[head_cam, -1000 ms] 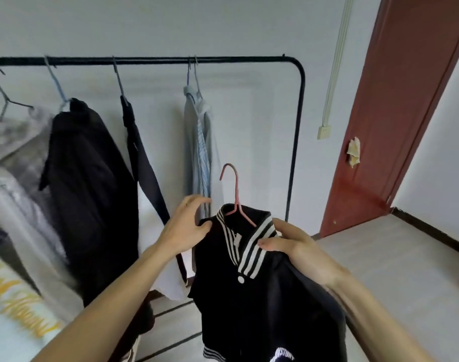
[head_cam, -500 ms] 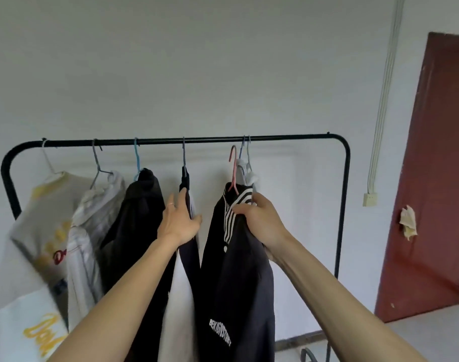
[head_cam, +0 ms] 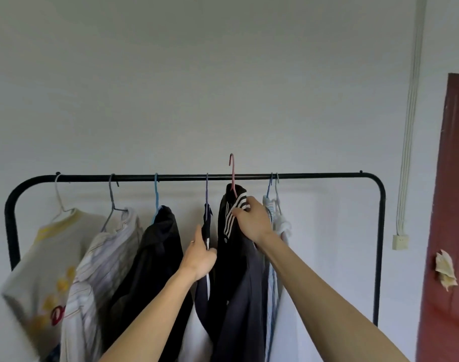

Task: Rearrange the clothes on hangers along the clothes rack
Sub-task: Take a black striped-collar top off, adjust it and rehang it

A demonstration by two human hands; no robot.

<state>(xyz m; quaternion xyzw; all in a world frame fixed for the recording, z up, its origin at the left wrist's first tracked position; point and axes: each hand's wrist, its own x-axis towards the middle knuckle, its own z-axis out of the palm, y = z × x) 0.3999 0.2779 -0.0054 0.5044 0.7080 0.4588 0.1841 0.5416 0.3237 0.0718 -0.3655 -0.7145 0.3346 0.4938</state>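
A black clothes rack (head_cam: 314,175) spans the view with several garments on hangers. My right hand (head_cam: 252,220) grips the striped collar of a black jacket (head_cam: 236,270) and holds it up. The jacket's pink hanger (head_cam: 232,173) has its hook raised above the rail, between a purple hanger and two blue-grey ones. My left hand (head_cam: 200,254) is closed on the dark navy and white garment (head_cam: 205,296) to the left of the jacket. Further left hang a black coat (head_cam: 158,257), a striped shirt (head_cam: 105,262) and a cream printed shirt (head_cam: 40,270). Pale shirts (head_cam: 278,231) hang on the right.
A bare white wall lies behind the rack. A red-brown door (head_cam: 450,231) stands at the right edge with a scrap of paper (head_cam: 445,273) stuck on it. White cable trunking (head_cam: 408,126) runs down to a wall socket (head_cam: 400,242). The rail's right end is bare.
My right hand has lifted the black jacket higher, so its pink hook now stands above the rail. My left hand moved onto the neighbouring dark garment. The view tilted upward.
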